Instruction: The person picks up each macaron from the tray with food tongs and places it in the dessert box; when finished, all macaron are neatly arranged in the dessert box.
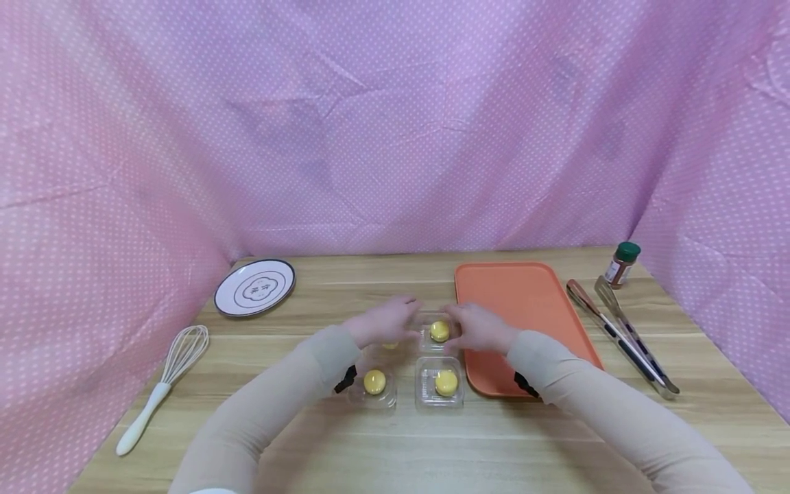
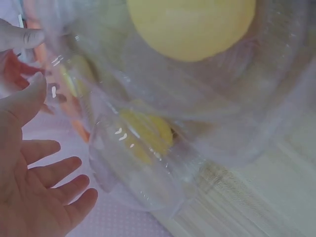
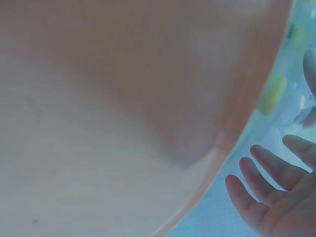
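1. Staged recording set rather than a real kitchen: pink polka-dot cloth (image 1: 395, 123) draped as backdrop on three sides.
2. Wood-grain table (image 1: 395, 446) laid with kitchen props: whisk (image 1: 162, 387), plate (image 1: 254, 287), orange tray (image 1: 524, 302), tongs (image 1: 623, 336), spice jar (image 1: 621, 264).

clear clamshell box (image 1: 439, 333) with yellow pastry, upright between both hands

You see yellow cakes (image 1: 439, 331) in clear boxes (image 1: 439, 384), an orange tray (image 1: 524, 302), a white whisk (image 1: 163, 387) and a pink white-dotted cloth (image 1: 395, 123).
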`<state>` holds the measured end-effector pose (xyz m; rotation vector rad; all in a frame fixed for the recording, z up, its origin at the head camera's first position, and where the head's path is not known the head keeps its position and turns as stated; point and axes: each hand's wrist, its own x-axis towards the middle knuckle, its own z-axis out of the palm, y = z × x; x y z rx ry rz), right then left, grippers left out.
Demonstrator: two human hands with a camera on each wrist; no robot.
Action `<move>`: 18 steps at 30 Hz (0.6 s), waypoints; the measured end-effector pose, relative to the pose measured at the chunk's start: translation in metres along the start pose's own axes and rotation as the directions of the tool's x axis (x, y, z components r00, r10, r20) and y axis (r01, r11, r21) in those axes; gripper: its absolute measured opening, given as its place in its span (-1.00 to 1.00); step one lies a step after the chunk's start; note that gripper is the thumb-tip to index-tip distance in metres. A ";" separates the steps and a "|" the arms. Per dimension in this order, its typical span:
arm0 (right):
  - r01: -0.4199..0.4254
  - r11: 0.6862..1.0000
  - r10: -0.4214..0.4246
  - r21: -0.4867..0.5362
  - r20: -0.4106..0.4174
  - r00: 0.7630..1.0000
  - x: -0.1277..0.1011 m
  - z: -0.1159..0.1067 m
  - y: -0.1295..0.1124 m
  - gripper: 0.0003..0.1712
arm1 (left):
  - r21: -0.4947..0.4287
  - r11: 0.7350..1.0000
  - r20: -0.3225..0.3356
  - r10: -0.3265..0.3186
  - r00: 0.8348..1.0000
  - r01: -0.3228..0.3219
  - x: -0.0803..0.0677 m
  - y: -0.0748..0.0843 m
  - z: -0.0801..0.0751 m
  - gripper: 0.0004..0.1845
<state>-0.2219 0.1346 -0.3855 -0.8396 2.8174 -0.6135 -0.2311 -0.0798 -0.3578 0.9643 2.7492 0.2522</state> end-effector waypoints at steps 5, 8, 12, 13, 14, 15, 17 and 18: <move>-0.028 0.999 0.029 0.047 -0.033 0.999 -0.007 -0.012 -0.001 -0.16 | -0.044 0.999 -0.079 -0.012 0.997 0.009 -0.009 -0.005 -0.005 -0.29; -0.026 0.997 0.031 0.073 -0.065 0.997 -0.015 -0.019 -0.001 -0.19 | -0.062 0.998 -0.146 -0.013 0.989 0.004 -0.016 -0.007 -0.007 -0.31; -0.021 0.993 0.036 0.120 -0.122 0.992 -0.027 -0.026 -0.002 -0.20 | -0.094 0.995 -0.238 -0.034 0.971 0.011 -0.029 -0.009 -0.008 -0.32; -0.032 0.991 0.049 0.131 -0.135 0.990 -0.031 -0.028 -0.002 -0.19 | -0.095 0.995 -0.262 -0.040 0.964 0.016 -0.032 -0.010 -0.008 -0.31; -0.036 0.990 0.056 0.135 -0.150 0.987 -0.034 -0.029 -0.001 -0.20 | -0.105 0.994 -0.289 -0.047 0.956 0.017 -0.036 -0.011 -0.008 -0.32; -0.045 0.990 0.067 0.137 -0.166 0.984 -0.038 -0.030 0.000 -0.21 | -0.113 0.993 -0.313 -0.054 0.948 0.020 -0.040 -0.012 -0.007 -0.31; -0.062 0.989 0.087 0.131 -0.199 0.976 -0.046 -0.032 0.002 -0.22 | -0.122 0.992 -0.366 -0.061 0.929 0.017 -0.048 -0.014 -0.007 -0.31; -0.064 0.991 0.089 0.120 -0.221 0.971 -0.050 -0.033 0.003 -0.23 | -0.120 0.993 -0.392 -0.061 0.918 0.015 -0.051 -0.016 -0.006 -0.32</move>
